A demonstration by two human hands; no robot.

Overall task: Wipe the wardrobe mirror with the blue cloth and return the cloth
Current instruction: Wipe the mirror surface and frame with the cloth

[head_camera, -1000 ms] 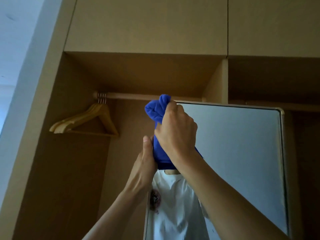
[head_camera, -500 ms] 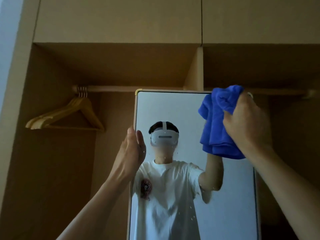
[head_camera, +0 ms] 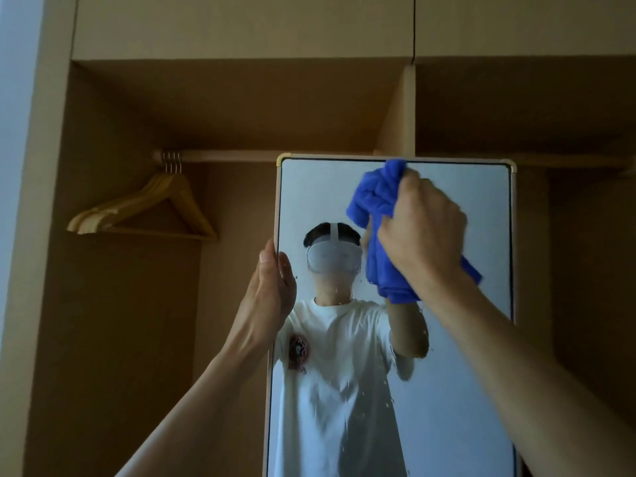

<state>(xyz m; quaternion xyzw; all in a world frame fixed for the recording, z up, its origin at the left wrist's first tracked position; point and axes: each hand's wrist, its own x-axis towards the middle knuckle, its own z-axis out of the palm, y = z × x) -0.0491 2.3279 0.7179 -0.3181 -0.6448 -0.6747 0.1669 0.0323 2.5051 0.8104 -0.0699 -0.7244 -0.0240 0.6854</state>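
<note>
Hands first: the left hand [head_camera: 272, 290] has its fingers straight and close together, laid along the left edge of the mirror [head_camera: 464, 373], steadying it I guess. The right hand [head_camera: 423, 228] has its fingers curled tight around the bunched-up blue cloth [head_camera: 375, 201] and is pressing it onto the glass high up, a bit right of centre, with the top of the bunch just under the frame's upper edge.

So my read is we're mid-wipe, nowhere near done. The top strip looks fairly clean, but there are water drops and runs [head_camera: 423, 332] all down the middle of the glass, from about the cloth's lower end downward. That whole lower part needs doing, and then the cloth has to go back. Where "back" is I can't tell, nothing here shows its spot.

Glass is wet and smooth, so the cloth should slide easily, but streaks seem likely.

Behind the mirror is an open wooden wardrobe [head_camera: 137, 339]: a rail [head_camera: 223, 155] with a few wooden hangers [head_camera: 148, 208] bunched at its left end, a divider panel [head_camera: 399, 115], and closed cabinet doors [head_camera: 241, 25] above. Pretty dim light overall.
</note>
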